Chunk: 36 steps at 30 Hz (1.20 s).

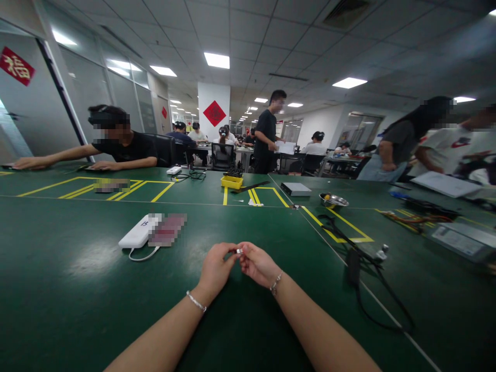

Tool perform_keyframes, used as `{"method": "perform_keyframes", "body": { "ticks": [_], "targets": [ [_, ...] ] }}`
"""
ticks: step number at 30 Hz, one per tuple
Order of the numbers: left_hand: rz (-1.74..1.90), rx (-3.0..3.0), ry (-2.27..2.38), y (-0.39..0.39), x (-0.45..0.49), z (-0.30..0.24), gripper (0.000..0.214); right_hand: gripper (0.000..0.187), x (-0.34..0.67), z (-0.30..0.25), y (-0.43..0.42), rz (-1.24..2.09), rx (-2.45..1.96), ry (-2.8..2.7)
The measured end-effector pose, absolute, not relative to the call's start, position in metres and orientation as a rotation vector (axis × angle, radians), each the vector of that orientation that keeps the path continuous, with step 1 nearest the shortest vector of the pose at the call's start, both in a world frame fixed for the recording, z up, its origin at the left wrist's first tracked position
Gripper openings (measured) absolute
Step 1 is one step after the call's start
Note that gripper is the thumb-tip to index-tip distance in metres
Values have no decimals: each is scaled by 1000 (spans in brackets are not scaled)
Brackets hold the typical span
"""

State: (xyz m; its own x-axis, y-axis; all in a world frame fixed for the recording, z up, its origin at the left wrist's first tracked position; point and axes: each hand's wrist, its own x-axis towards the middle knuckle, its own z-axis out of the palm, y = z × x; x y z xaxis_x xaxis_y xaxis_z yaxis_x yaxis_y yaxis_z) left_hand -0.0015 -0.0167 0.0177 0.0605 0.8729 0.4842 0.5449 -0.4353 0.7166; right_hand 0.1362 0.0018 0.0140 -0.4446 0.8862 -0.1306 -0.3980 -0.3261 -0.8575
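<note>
Both of my hands meet above the green table (163, 299), in the middle of the head view. Between their fingertips is a small white and silvery piece (239, 251), too small to name. My right hand (259, 262) pinches it between thumb and forefinger, the other fingers curled below. From the other side, my left hand (217, 268) has its thumb and forefinger closed at the same piece. Its remaining fingers are mostly hidden behind the hand. Each wrist wears a bracelet.
To the left, a white power bank (135, 231) is cabled to a blurred flat device (167, 230). Black cables (353, 266) trail at the right, near a metal bowl (334, 200). Farther back are a yellow bin (231, 182) and a grey box (296, 189). A person (120, 142) sits across the table.
</note>
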Motion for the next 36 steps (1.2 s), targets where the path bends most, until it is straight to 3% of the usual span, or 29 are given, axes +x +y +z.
{"method": "perform_keyframes", "body": {
  "ticks": [36],
  "targets": [
    [1305, 1934, 1380, -22, 3, 20, 5, 13, 146, 15, 6, 1985, -623, -1026]
  ]
}}
